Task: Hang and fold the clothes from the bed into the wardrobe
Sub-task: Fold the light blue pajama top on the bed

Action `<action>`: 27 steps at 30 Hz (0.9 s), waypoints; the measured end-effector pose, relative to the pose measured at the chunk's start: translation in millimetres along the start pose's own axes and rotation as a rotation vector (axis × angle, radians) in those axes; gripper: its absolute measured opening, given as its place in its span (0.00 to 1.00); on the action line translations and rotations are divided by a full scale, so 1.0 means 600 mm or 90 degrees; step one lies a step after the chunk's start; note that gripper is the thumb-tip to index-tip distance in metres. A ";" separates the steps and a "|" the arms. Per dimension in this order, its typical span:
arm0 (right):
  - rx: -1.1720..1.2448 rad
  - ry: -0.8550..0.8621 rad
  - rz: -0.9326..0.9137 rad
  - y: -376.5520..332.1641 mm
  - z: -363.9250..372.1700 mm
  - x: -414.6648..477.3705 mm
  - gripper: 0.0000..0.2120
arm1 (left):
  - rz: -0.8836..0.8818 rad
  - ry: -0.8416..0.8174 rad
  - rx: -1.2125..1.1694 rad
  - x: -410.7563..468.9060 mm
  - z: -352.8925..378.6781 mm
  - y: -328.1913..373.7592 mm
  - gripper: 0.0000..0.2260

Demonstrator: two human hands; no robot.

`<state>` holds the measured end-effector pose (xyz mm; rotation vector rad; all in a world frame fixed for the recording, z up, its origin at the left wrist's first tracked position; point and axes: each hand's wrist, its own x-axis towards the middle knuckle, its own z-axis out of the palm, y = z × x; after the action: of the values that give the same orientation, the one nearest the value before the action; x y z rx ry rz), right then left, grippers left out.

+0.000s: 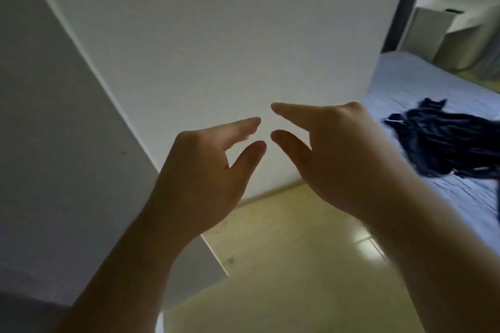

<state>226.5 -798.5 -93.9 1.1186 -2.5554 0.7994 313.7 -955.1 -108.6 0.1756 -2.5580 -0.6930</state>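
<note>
Right in front of the big white wardrobe door [216, 35] (at least I take it for that, it's just a plain white panel with a grey side panel [54, 143] on its left), both hands are up and holding nothing. The left hand [205, 170] and right hand [332, 154] have loose, mostly straight fingers with the thumbs spread. Their fingertips come close to each other but don't meet. I can't tell if they touch the door or just hover before it.

The thing that matters for the next move is that the dark clothes [443, 143] aren't in front of the hands at all. They're off to the right, lying on the bed [405, 84], well apart from both hands across a bit of yellowish floor [284, 251]. The right hand is clearly the nearer one, so my guess is it means a turn to the right and a reach with that arm first.

The heap is crumpled. Its long axis runs roughly left to right across the bed, sloping down a little toward the right, and it goes off the frame edge there. There's no way to tell which end is collar or hem, or whether it's one garment or several.
</note>
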 end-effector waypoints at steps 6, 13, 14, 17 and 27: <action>-0.107 0.067 0.144 0.287 -0.148 -0.097 0.18 | 0.155 -0.085 -0.065 0.119 0.236 0.209 0.20; -0.176 0.131 0.280 0.589 -0.312 -0.216 0.18 | 0.246 -0.205 -0.165 0.229 0.514 0.463 0.19; -0.180 0.137 0.301 0.624 -0.329 -0.229 0.15 | 0.250 -0.223 -0.177 0.244 0.548 0.493 0.19; -0.193 0.157 0.358 0.730 -0.370 -0.255 0.08 | 0.258 -0.275 -0.217 0.292 0.647 0.573 0.17; -0.260 0.138 0.547 1.104 -0.491 -0.258 0.11 | 0.339 -0.396 -0.282 0.498 1.020 0.778 0.16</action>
<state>-155.3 -168.1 -172.7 -0.2130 -2.7766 0.4551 -242.0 -353.3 -211.1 -0.9645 -2.7102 -1.1944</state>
